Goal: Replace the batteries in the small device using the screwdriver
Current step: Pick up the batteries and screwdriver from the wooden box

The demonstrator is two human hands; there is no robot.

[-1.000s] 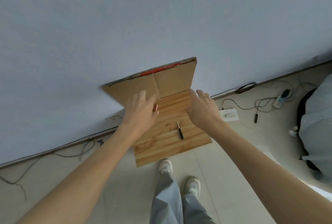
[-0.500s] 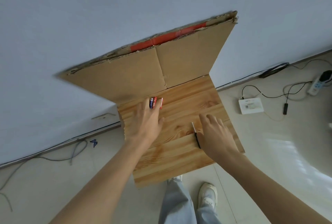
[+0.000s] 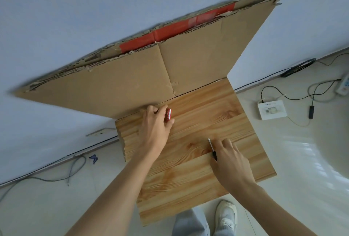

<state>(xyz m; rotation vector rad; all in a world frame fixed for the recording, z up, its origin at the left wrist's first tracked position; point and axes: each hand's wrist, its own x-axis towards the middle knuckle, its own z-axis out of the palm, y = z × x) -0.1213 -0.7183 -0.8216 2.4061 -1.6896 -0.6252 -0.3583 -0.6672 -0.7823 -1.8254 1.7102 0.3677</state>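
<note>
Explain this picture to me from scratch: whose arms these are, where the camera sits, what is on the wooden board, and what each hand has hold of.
There is no machine here. The arms belong to a person wearing a wide-angle camera on their head, looking down past their own hands, trousers and shoes. They stand at a wooden board with a cardboard sheet propped against the wall behind it. The left hand rests near the cardboard with a red battery at its fingertips; whether it grips it I cannot tell. The right hand lies on a small screwdriver on the board, apparently about to pick it up. The device itself is not visible. A white box and cables lie on the floor.
</note>
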